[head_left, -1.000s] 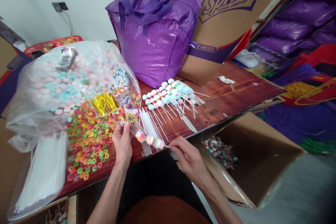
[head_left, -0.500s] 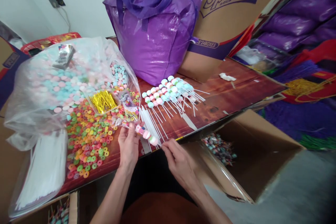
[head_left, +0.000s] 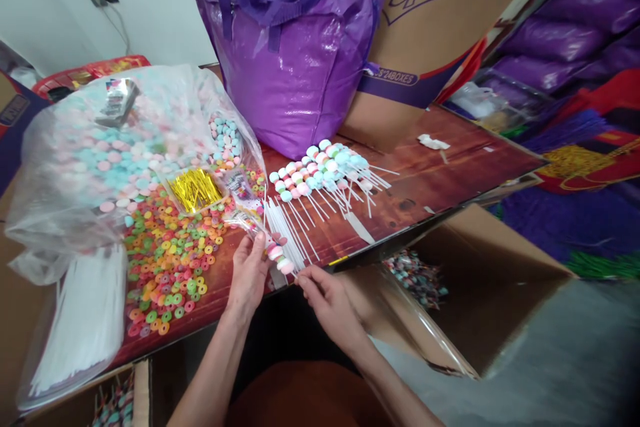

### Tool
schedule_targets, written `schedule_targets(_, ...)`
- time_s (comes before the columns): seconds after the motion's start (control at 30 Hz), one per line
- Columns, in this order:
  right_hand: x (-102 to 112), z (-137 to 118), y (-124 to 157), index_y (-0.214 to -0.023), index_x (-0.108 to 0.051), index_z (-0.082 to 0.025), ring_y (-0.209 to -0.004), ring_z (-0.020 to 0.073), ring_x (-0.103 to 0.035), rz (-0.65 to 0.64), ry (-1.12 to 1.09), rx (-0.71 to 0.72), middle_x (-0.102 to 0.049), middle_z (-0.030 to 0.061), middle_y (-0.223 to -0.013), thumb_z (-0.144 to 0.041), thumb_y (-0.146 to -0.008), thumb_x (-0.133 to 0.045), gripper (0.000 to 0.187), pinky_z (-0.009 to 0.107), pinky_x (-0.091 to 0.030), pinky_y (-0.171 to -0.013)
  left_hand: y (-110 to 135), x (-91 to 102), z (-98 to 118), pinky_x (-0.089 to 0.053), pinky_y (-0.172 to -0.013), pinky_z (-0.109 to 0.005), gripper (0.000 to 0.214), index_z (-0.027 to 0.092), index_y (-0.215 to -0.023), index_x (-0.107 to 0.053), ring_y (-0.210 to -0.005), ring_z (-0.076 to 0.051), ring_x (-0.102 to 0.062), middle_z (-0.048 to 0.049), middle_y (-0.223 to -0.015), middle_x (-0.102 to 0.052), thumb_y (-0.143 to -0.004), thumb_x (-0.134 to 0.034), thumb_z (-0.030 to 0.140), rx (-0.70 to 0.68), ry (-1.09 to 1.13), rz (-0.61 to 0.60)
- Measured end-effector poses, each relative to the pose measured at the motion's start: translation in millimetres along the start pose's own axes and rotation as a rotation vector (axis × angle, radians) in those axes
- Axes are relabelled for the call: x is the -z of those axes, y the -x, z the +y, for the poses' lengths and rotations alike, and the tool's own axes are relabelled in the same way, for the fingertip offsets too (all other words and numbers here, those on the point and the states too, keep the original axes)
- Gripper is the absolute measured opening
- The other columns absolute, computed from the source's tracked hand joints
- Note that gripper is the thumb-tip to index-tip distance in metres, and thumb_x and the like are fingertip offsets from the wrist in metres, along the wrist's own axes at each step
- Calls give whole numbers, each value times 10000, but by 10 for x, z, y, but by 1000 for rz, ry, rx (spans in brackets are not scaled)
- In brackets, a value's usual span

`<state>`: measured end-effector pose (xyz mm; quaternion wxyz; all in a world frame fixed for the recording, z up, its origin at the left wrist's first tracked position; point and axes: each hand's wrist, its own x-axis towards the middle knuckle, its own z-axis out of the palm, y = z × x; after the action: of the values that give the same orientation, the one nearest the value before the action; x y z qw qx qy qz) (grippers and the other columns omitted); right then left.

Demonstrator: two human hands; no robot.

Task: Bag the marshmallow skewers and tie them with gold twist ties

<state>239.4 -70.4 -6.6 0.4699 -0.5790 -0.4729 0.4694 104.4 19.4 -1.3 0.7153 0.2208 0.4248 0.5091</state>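
My left hand [head_left: 249, 271] pinches a clear plastic sleeve [head_left: 244, 219] near the table's front edge. A candy skewer [head_left: 278, 257] with pink and white pieces sits partly inside that sleeve. My right hand [head_left: 326, 295] pinches the skewer's white stick end just right of the candies. Loose white sticks [head_left: 289, 230] lie on the table beside both hands. Behind them rests a pile of finished candy skewers [head_left: 320, 170].
Colourful ring candies [head_left: 167, 260] are spread at the left, with gold twist ties [head_left: 194, 190] and a large clear bag of pastel candies [head_left: 110, 153]. A purple bag [head_left: 295, 60] stands behind. An open cardboard box [head_left: 465, 293] sits lower right; a bag of white sticks [head_left: 80, 320] lies at the left.
Both hands have shifted left and closer together, and the skewer's candies have slid further into the sleeve held by my left hand.
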Motion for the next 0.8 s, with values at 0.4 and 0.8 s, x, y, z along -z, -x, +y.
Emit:
schedule_targets(0.4, 122, 57, 19, -862, -552, -208, -681, 151, -519, 46, 668, 468, -533, 26, -780, -148, -1006, -401, 217, 265, -390, -649, -32, 25, 58, -602, -762, -371, 356, 148, -894, -607, -834, -260, -751, -110, -844, -757, -760, -793, 422, 100, 0, 42)
schedule_targets(0.8, 118, 60, 36, -857, -571, -200, -662, 143, -521, 58, 683, 469, -532, 28, -773, -164, -1007, -417, 218, 259, -398, -629, -17, 3, 6, -595, -780, -385, 409, 147, -948, -619, -869, -276, -748, -101, -834, -754, -728, -815, 430, 51, -40, 13)
